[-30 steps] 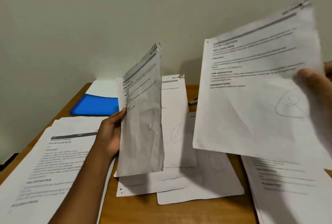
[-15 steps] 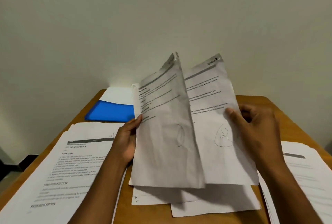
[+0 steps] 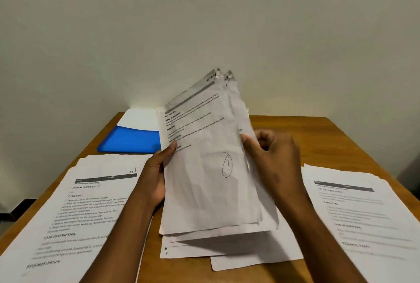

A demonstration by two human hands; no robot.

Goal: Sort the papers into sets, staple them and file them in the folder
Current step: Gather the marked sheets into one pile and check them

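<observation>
At the far left of the wooden worktop (image 3: 318,137) lay a stack of printed sheets (image 3: 75,210), its top page headed with a dark bar, and behind it — toward the wall — sat the blue folder (image 3: 129,139) with a white page showing at its open top edge. Your left hand (image 3: 152,180) gripped the left edge of the held papers (image 3: 204,169), thumb over the front page and fingers (image 3: 171,146) curled behind. Those papers stood tilted up above the middle of the worktop, the front page bearing a circled pen mark, with a second sheet peeking out behind its upper right corner. Beneath them, loose sheets (image 3: 227,253) lay flat and overlapping. Your right hand (image 3: 275,157) pinched the right edge of the held papers — thumb in front, the other fingers curled behind. At the far right rested another printed stack (image 3: 359,210), well apart from the folder.
</observation>
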